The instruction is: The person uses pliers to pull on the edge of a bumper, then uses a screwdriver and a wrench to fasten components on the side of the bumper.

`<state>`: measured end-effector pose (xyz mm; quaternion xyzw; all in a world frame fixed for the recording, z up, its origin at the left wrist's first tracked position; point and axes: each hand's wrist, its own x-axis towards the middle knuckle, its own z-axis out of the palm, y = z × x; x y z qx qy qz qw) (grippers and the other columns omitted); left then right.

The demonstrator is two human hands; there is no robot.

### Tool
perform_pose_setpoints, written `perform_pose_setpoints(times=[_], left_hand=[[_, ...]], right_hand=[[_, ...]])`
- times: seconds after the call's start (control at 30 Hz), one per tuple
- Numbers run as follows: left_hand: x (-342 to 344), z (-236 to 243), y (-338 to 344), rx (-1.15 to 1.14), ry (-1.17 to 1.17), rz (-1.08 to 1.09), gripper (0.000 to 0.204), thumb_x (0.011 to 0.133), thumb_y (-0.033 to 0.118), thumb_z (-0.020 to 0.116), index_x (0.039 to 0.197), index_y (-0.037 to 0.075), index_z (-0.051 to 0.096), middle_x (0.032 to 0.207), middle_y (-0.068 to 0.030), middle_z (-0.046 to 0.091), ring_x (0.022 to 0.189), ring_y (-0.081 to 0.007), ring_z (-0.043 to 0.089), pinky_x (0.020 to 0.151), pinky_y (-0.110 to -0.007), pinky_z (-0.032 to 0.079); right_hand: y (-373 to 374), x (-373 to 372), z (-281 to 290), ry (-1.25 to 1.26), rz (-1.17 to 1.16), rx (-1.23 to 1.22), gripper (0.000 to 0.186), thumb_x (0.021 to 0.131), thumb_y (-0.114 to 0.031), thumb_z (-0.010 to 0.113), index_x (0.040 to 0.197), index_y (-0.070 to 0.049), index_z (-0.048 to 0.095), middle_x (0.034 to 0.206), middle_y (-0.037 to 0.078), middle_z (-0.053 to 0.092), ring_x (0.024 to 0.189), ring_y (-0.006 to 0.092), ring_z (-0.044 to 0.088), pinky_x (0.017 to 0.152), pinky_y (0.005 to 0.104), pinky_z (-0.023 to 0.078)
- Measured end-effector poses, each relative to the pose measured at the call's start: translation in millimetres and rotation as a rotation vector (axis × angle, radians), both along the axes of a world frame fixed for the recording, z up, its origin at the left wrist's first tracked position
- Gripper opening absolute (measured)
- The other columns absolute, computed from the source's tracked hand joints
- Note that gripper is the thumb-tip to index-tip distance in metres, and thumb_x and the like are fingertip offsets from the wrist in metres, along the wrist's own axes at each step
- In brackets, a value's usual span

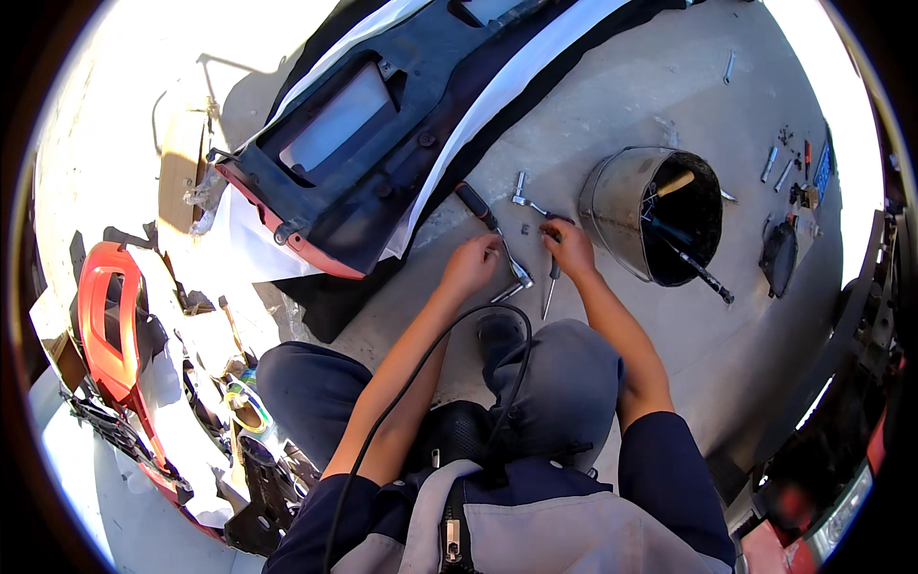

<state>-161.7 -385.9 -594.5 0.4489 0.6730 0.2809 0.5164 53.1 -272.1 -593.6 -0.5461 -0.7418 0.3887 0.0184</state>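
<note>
My left hand (pixel 469 265) is closed, its fingertips together beside a black-handled ratchet (pixel 513 265) on the floor; whatever they pinch is too small to name. Fingers curled, my right hand (pixel 571 247) is over a dark piece that I cannot make out. A thin-shafted screwdriver (pixel 548 298) runs from beneath that hand toward my knees, its upper end hidden. Just beyond, a second ratchet (pixel 522 199) reaches under the same hand. Small dark bits (pixel 525 230) lie between my hands.
A large dark bumper part (pixel 411 153) with a red edge rests on white and black sheeting ahead left. Right of my hands, a metal bucket (pixel 617 215) holds tools. Wrenches, sockets and a dark pouch (pixel 779 258) lie farther right. A red panel (pixel 110 325) stands among scrap at left.
</note>
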Motion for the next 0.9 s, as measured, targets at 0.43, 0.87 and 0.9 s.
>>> perform_pose_setpoints(times=[0.43,0.87,0.9], left_hand=[[-99,141,-9,0.061,-0.225,0.555,0.026,0.102,0.012,0.057,0.125,0.001,0.062,0.098,-0.0059,0.069,0.089,-0.0117,0.063,0.082,-0.027,0.051],[-289,178,-16,0.471,-0.034,1.262,0.022,0.104,0.019,0.058,0.113,0.001,0.066,0.088,-0.0043,0.066,0.068,-0.0084,0.057,0.058,-0.022,0.043],[-297,174,-24,0.465,-0.036,1.251,0.022,0.104,0.019,0.058,0.114,0.001,0.066,0.09,-0.004,0.067,0.071,-0.0083,0.057,0.06,-0.021,0.043]], right_hand=[[-16,38,-17,-0.064,-0.05,-0.079,0.034,0.087,-0.016,0.072,0.118,-0.006,0.061,0.108,0.015,0.07,0.097,0.032,0.068,0.085,0.0421,0.053],[-30,39,28,-0.137,0.074,-0.066,0.021,0.09,-0.015,0.069,0.109,-0.007,0.063,0.081,0.011,0.065,0.076,0.0304,0.065,0.07,0.0423,0.05],[-30,26,37,-0.15,0.093,-0.057,0.021,0.09,-0.017,0.07,0.108,-0.008,0.063,0.079,0.011,0.065,0.075,0.0309,0.065,0.068,0.0423,0.05]])
